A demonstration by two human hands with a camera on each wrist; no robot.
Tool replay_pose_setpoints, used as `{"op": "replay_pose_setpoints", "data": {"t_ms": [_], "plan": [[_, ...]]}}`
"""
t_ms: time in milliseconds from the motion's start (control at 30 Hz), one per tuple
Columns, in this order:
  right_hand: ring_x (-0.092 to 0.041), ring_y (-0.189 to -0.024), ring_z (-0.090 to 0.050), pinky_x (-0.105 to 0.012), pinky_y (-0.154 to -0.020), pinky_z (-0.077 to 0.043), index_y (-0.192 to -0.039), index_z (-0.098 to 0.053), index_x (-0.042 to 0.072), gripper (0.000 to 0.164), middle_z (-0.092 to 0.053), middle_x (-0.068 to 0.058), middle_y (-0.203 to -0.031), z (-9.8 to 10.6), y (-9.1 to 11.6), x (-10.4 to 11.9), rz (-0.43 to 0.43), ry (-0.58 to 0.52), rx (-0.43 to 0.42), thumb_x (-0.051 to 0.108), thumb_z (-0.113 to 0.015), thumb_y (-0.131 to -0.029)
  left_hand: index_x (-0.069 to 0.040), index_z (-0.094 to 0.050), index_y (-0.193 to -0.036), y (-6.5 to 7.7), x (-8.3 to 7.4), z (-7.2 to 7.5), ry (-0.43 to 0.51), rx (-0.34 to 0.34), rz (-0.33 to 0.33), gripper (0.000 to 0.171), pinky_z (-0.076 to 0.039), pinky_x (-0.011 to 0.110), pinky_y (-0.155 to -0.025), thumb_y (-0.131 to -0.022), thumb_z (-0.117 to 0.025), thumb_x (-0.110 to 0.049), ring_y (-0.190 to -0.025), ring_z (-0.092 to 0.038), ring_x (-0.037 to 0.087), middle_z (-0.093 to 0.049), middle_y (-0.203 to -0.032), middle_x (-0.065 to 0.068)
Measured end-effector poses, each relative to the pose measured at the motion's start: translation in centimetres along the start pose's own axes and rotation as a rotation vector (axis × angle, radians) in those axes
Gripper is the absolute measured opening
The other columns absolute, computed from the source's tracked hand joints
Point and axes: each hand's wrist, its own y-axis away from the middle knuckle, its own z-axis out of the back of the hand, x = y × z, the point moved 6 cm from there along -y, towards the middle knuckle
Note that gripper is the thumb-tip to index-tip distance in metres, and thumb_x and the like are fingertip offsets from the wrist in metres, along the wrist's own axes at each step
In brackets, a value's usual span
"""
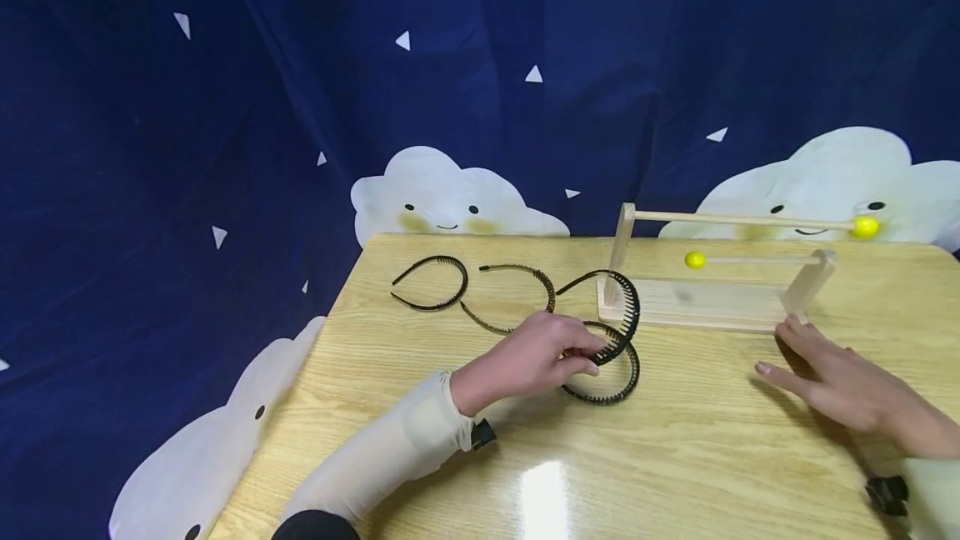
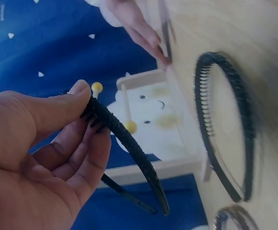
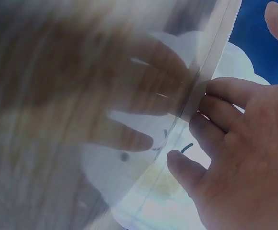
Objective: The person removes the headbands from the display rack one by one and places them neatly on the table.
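My left hand [image 1: 536,352] pinches a black toothed headband [image 1: 634,307] between thumb and fingers, above the table. In the left wrist view its two ends [image 2: 163,208] point away from the palm. Beneath it a second black headband [image 1: 636,373] lies on the table, partly covered by the hand. A pale wooden rack [image 1: 697,307] stands beyond; its two rods at different heights end in yellow balls [image 1: 866,227]. My right hand [image 1: 847,382], fingers extended, has its fingertips at the rack base's near right corner. In the right wrist view that hand [image 3: 249,143] holds nothing.
Two more dark headbands lie left of my left hand: a far-left one [image 1: 465,277] and a thinner, wider-spread one [image 1: 551,290]. The wooden table [image 1: 675,473] meets a dark blue curtain [image 1: 480,40] with white cloud cutouts [image 1: 442,190] along the back.
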Motion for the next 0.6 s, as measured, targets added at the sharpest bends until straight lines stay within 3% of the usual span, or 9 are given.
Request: {"op": "replay_pose_setpoints", "data": {"t_ms": [133,267,333,433,600], "plan": [[-0.056,-0.143,0.004,-0.081,-0.098,-0.012,-0.153,-0.011,-0.015,0.096,0.006,-0.038,-0.156,0.1,0.0,0.1,0.019,-0.006,-0.011,0.06,-0.044,-0.102,-0.009,-0.076,-0.098,1.5,1.0,-0.3,-0.056,0.005,0.05,0.008,-0.045,0.014,-0.073,-0.091,-0.075,-0.013,-0.079,-0.06,0.005,-0.072,-0.09,-0.002],[-0.056,-0.143,0.003,-0.081,-0.097,-0.012,-0.153,-0.011,-0.014,0.095,0.004,-0.038,-0.156,0.1,0.1,0.1,0.025,-0.003,-0.022,0.059,-0.044,-0.102,-0.011,-0.071,-0.086,2.7,1.8,-0.2,-0.105,-0.001,0.075,0.007,-0.04,0.016,-0.064,-0.09,-0.077,-0.013,-0.069,-0.051,0.005,-0.064,-0.078,-0.005],[-0.056,-0.143,0.004,-0.081,-0.097,-0.013,-0.153,-0.01,-0.014,0.096,0.004,-0.038,-0.156,0.0,0.1,0.1,0.023,-0.003,-0.024,0.06,-0.044,-0.102,-0.011,-0.074,-0.09,3.3,2.1,0.0,-0.125,-0.005,0.09,0.004,-0.042,0.015,-0.066,-0.089,-0.077,-0.011,-0.07,-0.052,0.004,-0.065,-0.079,-0.005],[-0.057,-0.143,0.003,-0.081,-0.097,-0.013,-0.153,-0.009,-0.014,0.096,0.005,-0.038,-0.157,-0.1,0.0,0.1,0.024,0.003,-0.024,0.06,-0.044,-0.102,-0.009,-0.077,-0.102,4.3,2.5,0.1,-0.147,-0.013,0.11,0.016,-0.048,0.016,-0.074,-0.086,-0.078,-0.004,-0.072,-0.058,0.006,-0.071,-0.084,-0.002],[-0.058,-0.142,0.004,-0.081,-0.097,-0.012,-0.153,-0.01,-0.015,0.098,0.006,-0.038,-0.156,-0.1,-0.1,-0.1,0.009,0.012,-0.013,0.062,-0.043,-0.102,-0.007,-0.077,-0.104,5.7,3.1,0.1,-0.18,-0.007,0.138,0.019,-0.05,0.018,-0.073,-0.086,-0.078,-0.002,-0.07,-0.059,0.007,-0.071,-0.084,0.001]]}}
